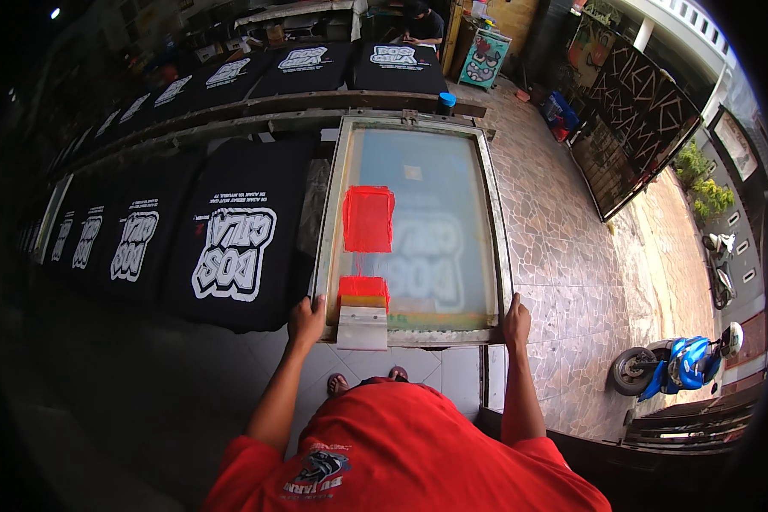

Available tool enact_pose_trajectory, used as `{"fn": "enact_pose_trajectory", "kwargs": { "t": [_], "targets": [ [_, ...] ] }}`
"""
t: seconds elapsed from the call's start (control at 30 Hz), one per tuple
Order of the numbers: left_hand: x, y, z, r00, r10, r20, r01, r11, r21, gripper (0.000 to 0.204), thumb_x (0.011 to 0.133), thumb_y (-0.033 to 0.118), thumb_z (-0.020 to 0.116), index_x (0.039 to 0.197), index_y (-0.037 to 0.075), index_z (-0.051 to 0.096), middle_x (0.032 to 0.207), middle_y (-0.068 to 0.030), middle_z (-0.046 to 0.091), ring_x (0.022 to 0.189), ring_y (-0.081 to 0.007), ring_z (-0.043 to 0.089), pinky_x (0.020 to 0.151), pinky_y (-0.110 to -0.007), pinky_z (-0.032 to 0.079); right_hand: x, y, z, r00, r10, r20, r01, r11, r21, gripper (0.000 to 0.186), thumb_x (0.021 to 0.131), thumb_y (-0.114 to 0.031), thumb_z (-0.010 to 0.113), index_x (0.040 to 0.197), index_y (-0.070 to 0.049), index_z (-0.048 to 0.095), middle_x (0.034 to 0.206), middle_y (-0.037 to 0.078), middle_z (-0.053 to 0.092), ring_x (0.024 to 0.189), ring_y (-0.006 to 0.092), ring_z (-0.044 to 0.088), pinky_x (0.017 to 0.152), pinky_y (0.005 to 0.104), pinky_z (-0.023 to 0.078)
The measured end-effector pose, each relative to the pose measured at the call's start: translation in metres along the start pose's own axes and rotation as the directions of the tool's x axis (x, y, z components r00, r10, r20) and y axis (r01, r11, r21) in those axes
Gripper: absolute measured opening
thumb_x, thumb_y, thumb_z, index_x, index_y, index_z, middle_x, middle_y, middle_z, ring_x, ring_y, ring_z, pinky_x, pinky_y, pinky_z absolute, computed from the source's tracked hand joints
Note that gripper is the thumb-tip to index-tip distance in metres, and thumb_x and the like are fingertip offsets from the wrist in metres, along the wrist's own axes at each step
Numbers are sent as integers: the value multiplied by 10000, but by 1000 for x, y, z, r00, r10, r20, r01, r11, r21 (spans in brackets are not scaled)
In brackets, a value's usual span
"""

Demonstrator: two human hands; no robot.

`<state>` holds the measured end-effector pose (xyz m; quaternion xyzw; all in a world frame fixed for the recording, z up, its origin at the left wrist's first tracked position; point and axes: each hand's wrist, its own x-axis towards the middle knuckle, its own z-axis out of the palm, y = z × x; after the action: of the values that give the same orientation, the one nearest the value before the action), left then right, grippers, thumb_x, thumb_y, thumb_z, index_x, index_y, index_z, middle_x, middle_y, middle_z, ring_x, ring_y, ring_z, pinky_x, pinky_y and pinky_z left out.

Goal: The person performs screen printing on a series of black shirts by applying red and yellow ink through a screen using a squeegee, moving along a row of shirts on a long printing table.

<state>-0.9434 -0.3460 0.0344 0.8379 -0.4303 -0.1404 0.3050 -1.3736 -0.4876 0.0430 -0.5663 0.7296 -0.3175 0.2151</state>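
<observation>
With both arms stretched forward, I grip a screen printing frame (505,256) by its two sides near the front corners. My left hand (306,320) is closed round the left rail, and my right hand (517,321) round the right rail. Red ink (369,219) lies in a patch on the left of the mesh, with more near the front edge. A squeegee (363,327) rests in that nearer ink, its pale handle overhanging the front rail. Through the mesh, a white print shows faintly. Left of the frame lies a black T-shirt (252,183) with white lettering.
More printed black shirts (135,243) line the table to the left, and another row (303,72) lies behind. A blue-lidded container (446,103) stands beyond the frame. Further off are a person (421,24), a painted cabinet (485,58) and a blue motorbike (687,363) on the right.
</observation>
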Motion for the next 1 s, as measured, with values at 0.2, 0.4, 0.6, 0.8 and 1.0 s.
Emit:
{"fn": "enact_pose_trajectory", "kwargs": {
  "t": [0.2, 0.4, 0.6, 0.8, 1.0],
  "targets": [
    [-4, 6, 0, 990, 67, -120, -58, 995, 76, 419, 872, 386, 514, 829, -28, 564, 807, -267, 604, 788, -447, 581, 689, -494, 458, 10, 9, 1, 995, 72, 72, -73, 997, 18, 634, 961, -428, 320, 734, 113, 559, 661, 296, 548, 631, 415, 530, 640, 477, 392],
    [-7, 16, -8, 986, -20, -166, 29, 998, 53, 365, 849, 370, 560, 820, 8, 529, 766, -221, 610, 751, -414, 596, 641, -482, 460, 17, 37, 12, 999, 38, 37, -45, 973, 224, 642, 962, -465, 350, 696, 97, 509, 570, 118, 454, 562, 181, 389, 547, 379, 340],
    [-11, -5, -19, 971, -94, -220, 67, 990, -128, 351, 856, 396, 563, 836, 47, 530, 647, -139, 593, 615, -342, 600, 537, -431, 451, 8, 27, 5, 980, 100, 174, -151, 940, 307, 733, 898, -627, 359, 819, 75, 553, 695, 80, 480, 624, 179, 449, 570, 348, 408],
    [-63, -42, -43, 998, -16, -60, -9, 919, -395, 388, 885, 394, 544, 912, 14, 472, 728, -159, 599, 655, -327, 602, 575, -413, 457, 17, 25, -11, 976, -38, 215, 55, 996, -77, 763, 924, -588, 289, 1321, 54, 397, 1275, 294, 460, 1118, 407, 493, 957, 406, 378],
    [-123, -136, -118, 896, 146, 419, 93, 862, -498, 378, 905, 359, 553, 1011, 0, 497, 841, -153, 618, 792, -228, 614, 700, -348, 476, 49, 35, -31, 680, -725, -108, 595, 632, -497, 448, 923, -303, 476, 1204, 46, 467, 1122, 225, 517, 1033, 347, 516, 896, 434, 431]
  ]
}}
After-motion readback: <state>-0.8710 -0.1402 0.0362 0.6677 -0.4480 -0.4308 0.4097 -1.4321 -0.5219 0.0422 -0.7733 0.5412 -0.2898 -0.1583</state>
